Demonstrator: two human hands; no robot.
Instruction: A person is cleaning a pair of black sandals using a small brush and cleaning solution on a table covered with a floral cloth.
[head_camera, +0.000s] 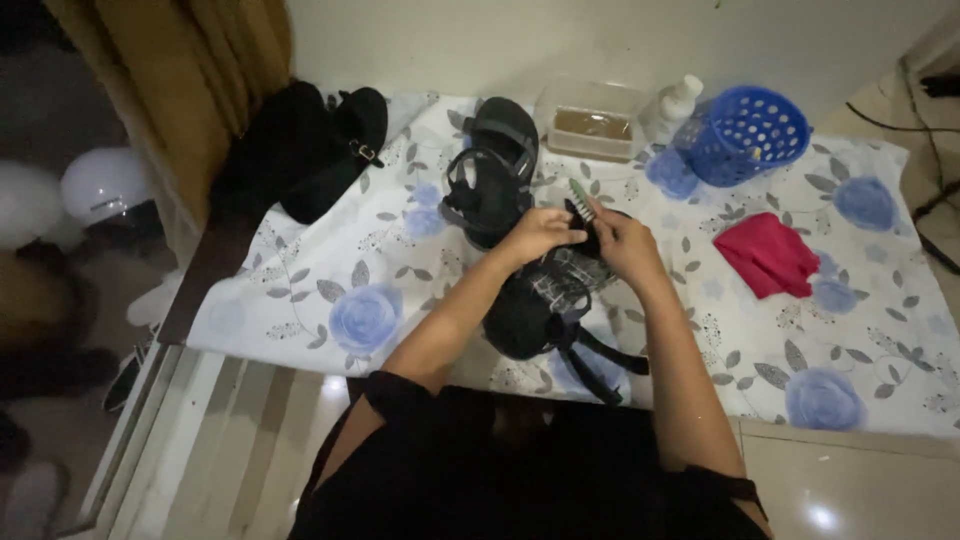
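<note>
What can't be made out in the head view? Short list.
- Sandal toe end: covered by left hand and right hand.
- Green brush: handle hidden in the right hand.
- Clear tub contents: murky brown, too dim to tell.
- Dark shoes: in shadow, shapes merge.

White cloth printed with blue roses and grey leaves. Black strappy sandal beside a second black sandal with a pale checked footbed. Green brush. Black shoes with a brassy buckle. Blue perforated basket. Red folded rag. Clear tub of murky brown liquid. White bottle. Mustard-yellow curtain. Pale glossy floor tiles.
</note>
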